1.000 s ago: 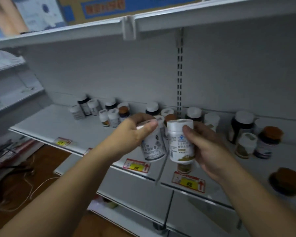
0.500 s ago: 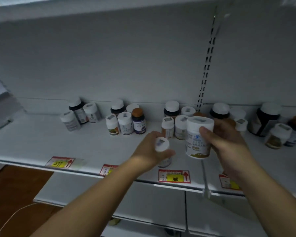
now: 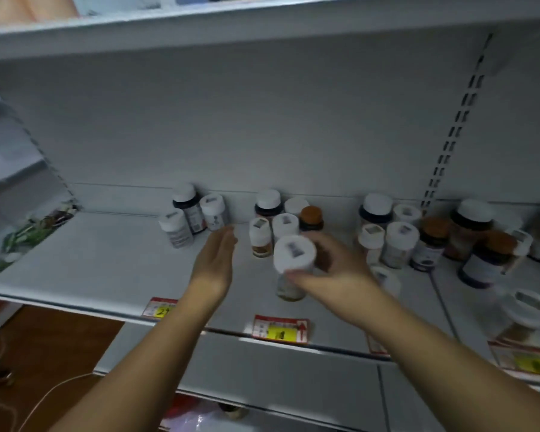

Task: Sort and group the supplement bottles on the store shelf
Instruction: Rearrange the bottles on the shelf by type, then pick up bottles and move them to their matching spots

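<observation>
Head view looks down on a white store shelf (image 3: 85, 263) with supplement bottles standing toward its back wall. The right hand (image 3: 334, 269) holds a white-capped bottle (image 3: 293, 263) above the front middle of the shelf, thumb across its lower front and fingers curled behind it; the bottle tilts its cap toward the camera, and a yellowish-brown band shows at its base, though blur makes it hard to say whether that is label or contents. The left hand (image 3: 215, 263) is empty, fingers straight and together, palm turned toward the held bottle, hovering over the shelf just left of it.

At back left stands a group of three: a dark bottle with a white cap (image 3: 189, 207), a white bottle (image 3: 214, 212) beside it and another white bottle (image 3: 175, 227) slightly forward. Behind the hands is a middle cluster, including a small white bottle with a brown base (image 3: 260, 236), a white bottle (image 3: 285, 226), a dark white-capped bottle (image 3: 268, 202) and an orange-capped dark bottle (image 3: 311, 218). To the right sits a denser group: a dark bottle (image 3: 376, 208), two white bottles (image 3: 399, 243), an orange-capped one (image 3: 432, 241) and a tall dark bottle (image 3: 471, 226). A lone white-capped bottle (image 3: 522, 313) stands near the front edge at right. Red and yellow price tags (image 3: 281, 328) line the shelf's front rail.
</observation>
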### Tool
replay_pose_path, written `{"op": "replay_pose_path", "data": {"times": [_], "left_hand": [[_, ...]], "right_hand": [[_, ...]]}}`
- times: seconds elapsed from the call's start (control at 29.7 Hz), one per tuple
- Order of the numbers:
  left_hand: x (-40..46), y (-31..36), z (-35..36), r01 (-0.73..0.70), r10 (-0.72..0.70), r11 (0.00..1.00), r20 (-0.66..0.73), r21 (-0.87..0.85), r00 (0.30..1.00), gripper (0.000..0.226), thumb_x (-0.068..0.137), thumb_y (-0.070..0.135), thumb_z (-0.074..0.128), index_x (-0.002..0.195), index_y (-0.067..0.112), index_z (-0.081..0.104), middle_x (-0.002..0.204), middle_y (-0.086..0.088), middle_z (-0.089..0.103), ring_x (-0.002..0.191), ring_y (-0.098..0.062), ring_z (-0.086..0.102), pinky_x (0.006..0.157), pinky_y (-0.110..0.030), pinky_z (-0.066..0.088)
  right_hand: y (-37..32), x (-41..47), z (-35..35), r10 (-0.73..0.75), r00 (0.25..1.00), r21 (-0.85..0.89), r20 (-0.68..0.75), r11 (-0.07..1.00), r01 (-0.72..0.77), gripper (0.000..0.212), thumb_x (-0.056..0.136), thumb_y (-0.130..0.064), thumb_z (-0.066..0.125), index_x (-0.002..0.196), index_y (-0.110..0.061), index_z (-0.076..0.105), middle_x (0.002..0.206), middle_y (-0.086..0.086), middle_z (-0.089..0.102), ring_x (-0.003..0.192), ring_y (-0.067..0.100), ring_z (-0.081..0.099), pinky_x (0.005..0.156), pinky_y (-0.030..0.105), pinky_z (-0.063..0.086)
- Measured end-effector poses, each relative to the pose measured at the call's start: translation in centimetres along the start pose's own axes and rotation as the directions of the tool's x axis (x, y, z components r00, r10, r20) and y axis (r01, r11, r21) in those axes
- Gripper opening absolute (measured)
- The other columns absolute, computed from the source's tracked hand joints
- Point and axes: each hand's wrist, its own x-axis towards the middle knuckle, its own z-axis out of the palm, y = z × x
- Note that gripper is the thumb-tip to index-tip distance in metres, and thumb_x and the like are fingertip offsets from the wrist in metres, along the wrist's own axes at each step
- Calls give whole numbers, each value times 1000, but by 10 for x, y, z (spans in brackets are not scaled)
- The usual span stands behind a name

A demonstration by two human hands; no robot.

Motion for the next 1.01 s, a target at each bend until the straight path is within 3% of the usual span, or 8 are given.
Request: {"op": "replay_pose_path", "data": {"times": [0.1, 0.27, 0.44, 0.5, 0.61, 0.71, 0.84, 1.01], "left_hand": [[-3, -27, -25, 23, -24, 998, 25, 62, 999, 15, 97, 31, 41, 97, 38, 54, 106, -1, 63, 107, -25, 59, 100, -46, 44], [-4, -49, -34, 53, -66, 991, 104, 121, 992, 19, 80, 54, 42, 95, 49, 53, 103, 10, 66, 104, -15, 61, 96, -40, 47], [38, -46, -25, 17, -30, 996, 139, 91, 990, 23, 91, 30, 56, 113, 37, 51, 110, -1, 66, 106, -20, 60, 93, -35, 47], [59, -43, -16, -31, 2, 989, 191, 147, 982, 31, 88, 24, 62, 117, 31, 52, 110, 4, 63, 106, -16, 59, 87, -25, 44], [82, -43, 5, -9, -53, 976, 278, 217, 959, 54, 82, 16, 70, 131, 17, 47, 119, 1, 56, 115, -18, 54, 95, -29, 42], [92, -53, 23, 15, -89, 976, 335, 216, 938, 58, 76, 14, 75, 129, 16, 49, 124, -2, 57, 115, -19, 54, 95, -32, 46], [97, -67, 29, 40, -72, 994, 323, 106, 944, 46, 73, 14, 77, 111, 27, 54, 111, 3, 63, 103, -16, 60, 71, -15, 44], [96, -66, 30, 23, -74, 984, 289, 177, 954, 41, 79, 19, 72, 118, 20, 59, 107, 1, 65, 94, -15, 59, 81, -25, 39]], "right_hand": [[14, 18, 37, 138, 985, -196, 106, 974, -115, 21, 65, -39, 67, 80, -40, 53, 98, -9, 65, 92, 13, 61, 84, 33, 51], [38, 21, 53, 174, 973, -162, 151, 975, -150, 42, 64, -45, 69, 103, -40, 55, 104, -20, 62, 97, 4, 58, 84, 26, 49], [29, 37, 32, 110, 977, -108, 184, 990, -92, 55, 53, -80, 58, 103, -58, 47, 100, -32, 55, 94, -11, 53, 72, 12, 38], [28, 67, 13, 44, 999, -109, 15, 993, -42, 35, 70, -69, 56, 102, -53, 53, 103, -24, 62, 87, -12, 57, 71, 12, 42], [39, 116, -16, 69, 980, -362, -189, 922, -135, 49, 85, -40, 54, 130, -23, 46, 130, 4, 56, 101, 17, 58, 81, 26, 40], [57, 136, -26, 211, 975, -401, -74, 889, -223, 59, 81, -31, 62, 134, -18, 39, 136, 10, 49, 117, 26, 52, 93, 36, 44], [76, 139, -21, 220, 975, -320, 11, 925, -205, 47, 72, -18, 72, 112, -21, 48, 106, 1, 55, 102, 23, 55, 81, 32, 45], [79, 136, -23, 170, 985, -323, -37, 931, -173, 47, 70, -22, 76, 109, -17, 51, 104, 1, 59, 96, 18, 56, 74, 28, 42]]}}
